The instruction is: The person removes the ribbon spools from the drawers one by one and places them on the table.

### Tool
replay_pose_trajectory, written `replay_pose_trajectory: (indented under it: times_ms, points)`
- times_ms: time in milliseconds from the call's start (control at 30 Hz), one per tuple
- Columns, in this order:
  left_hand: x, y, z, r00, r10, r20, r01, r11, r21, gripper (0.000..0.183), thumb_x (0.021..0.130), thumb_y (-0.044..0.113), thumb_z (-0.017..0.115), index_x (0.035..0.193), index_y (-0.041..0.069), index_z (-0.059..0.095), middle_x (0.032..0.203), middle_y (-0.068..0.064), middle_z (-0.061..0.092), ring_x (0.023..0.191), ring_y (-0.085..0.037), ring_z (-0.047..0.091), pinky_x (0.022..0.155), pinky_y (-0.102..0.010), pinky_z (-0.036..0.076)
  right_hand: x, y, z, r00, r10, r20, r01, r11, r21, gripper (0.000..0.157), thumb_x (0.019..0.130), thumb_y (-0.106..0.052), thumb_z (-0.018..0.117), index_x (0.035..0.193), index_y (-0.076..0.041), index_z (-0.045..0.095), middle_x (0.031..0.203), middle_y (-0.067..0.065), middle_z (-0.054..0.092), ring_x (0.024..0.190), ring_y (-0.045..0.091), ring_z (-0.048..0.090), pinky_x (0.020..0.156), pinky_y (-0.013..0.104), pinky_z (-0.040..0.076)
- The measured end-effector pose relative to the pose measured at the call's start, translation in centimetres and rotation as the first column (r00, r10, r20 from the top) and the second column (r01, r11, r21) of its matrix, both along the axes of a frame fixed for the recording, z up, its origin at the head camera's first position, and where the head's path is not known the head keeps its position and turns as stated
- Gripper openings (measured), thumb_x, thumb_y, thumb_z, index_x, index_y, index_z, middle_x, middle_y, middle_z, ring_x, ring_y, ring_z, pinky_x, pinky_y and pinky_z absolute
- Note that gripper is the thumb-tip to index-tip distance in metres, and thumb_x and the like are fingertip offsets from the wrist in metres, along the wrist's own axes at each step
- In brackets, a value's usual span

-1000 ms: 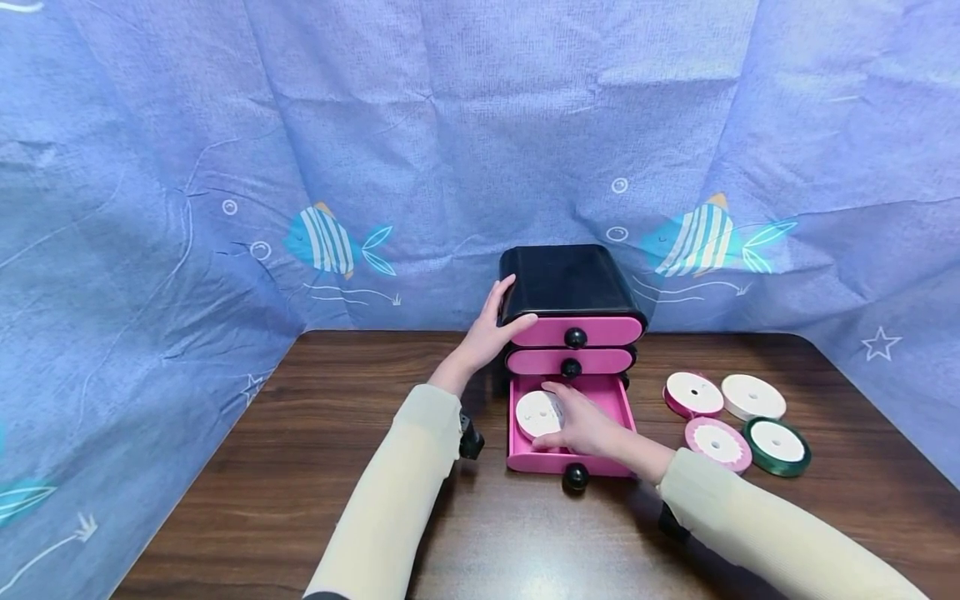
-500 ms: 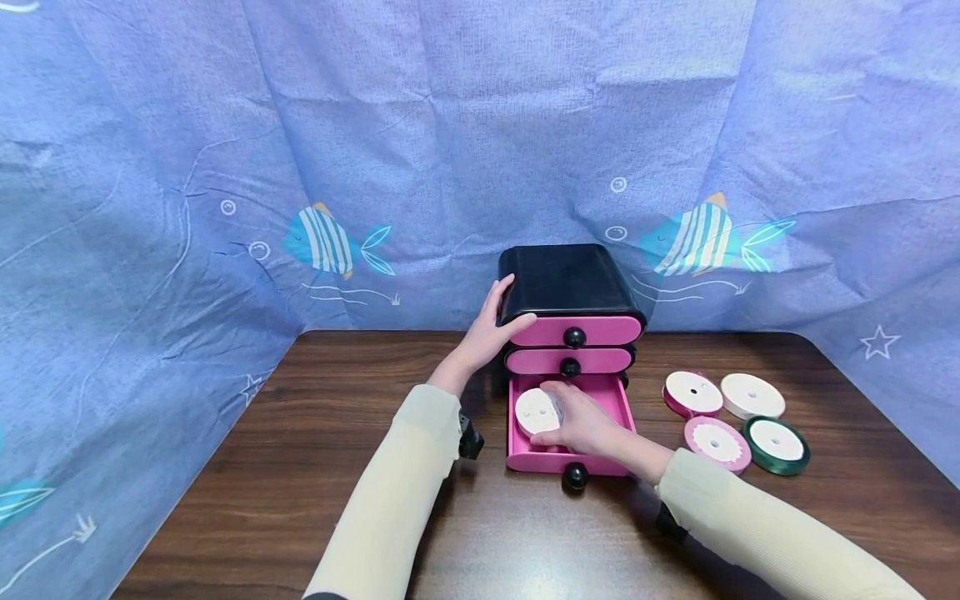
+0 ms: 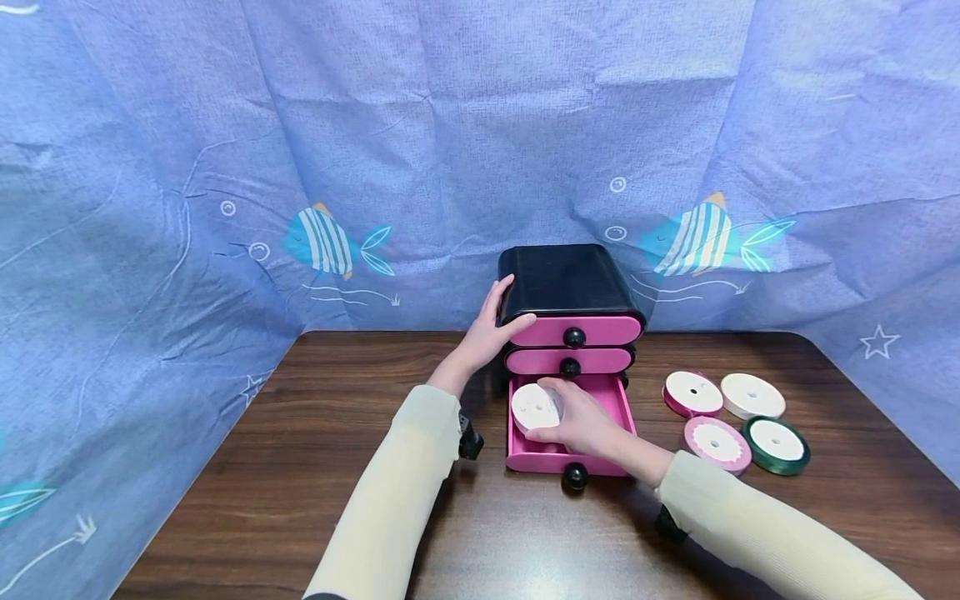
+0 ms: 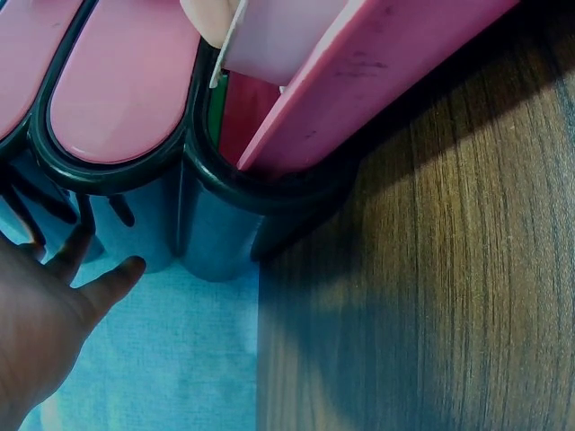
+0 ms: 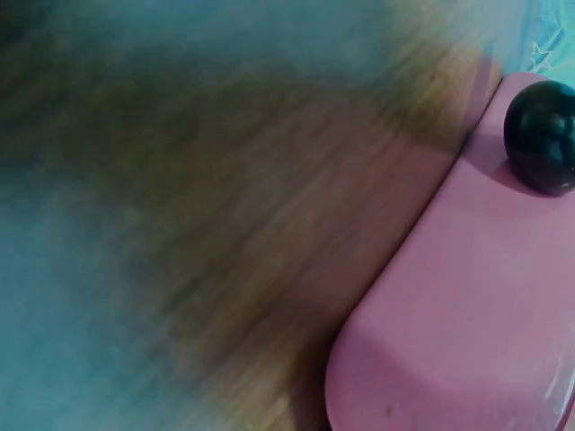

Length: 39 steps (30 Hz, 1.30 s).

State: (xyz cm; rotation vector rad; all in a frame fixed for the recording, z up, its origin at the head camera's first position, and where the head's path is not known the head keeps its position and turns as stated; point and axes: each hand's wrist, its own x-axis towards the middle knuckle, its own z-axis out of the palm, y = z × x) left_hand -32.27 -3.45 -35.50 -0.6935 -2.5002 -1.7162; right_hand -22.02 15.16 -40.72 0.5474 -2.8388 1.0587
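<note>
A small cabinet [image 3: 566, 279] with a black shell and pink drawers stands at the back of the table. Its bottom drawer [image 3: 618, 404] is pulled out. Against the cabinet's left side rests my left hand [image 3: 483, 337], fingers extended and thumb at the front edge. My right hand [image 3: 585, 421] reaches over the drawer front and grips a white ribbon spool [image 3: 534, 407] by its right side, between thumb and fingers. In the left wrist view the spool [image 4: 278, 40] sticks up above the drawer's pink side wall [image 4: 359, 81]. The right wrist view is mostly blurred skin beside a pink drawer front [image 5: 467, 296].
To the right of the cabinet lie several ribbon spools: a magenta one [image 3: 693, 393], a white one [image 3: 753, 396], a pink one [image 3: 717, 444] and a green one [image 3: 777, 445]. A blue fish-print cloth [image 3: 480, 150] hangs behind the brown wooden table [image 3: 300, 467].
The white spool in my right hand has shifted slightly up and left within the drawer's outline. My left hand has stayed on the cabinet's side.
</note>
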Motion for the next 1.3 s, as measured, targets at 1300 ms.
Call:
replay_pose_trajectory:
  times_ms: [1300]
  points:
    - [0.4, -0.1, 0.4, 1.0, -0.01, 0.015, 0.01, 1.0, 0.002, 0.076, 0.092, 0.042, 0.062, 0.155, 0.035, 0.019, 0.163, -0.007, -0.002, 0.146, -0.022, 0.01, 0.111, -0.053, 0.02, 3.2, 1.6, 4.4, 0.992, 0.063, -0.109, -0.069, 0.996, -0.057, 0.08, 0.07, -0.039, 0.087, 0.137, -0.01, 0.054, 0.131, 0.009, 0.057, 0.107, 0.024, 0.057, 0.087, 0.049, 0.049]
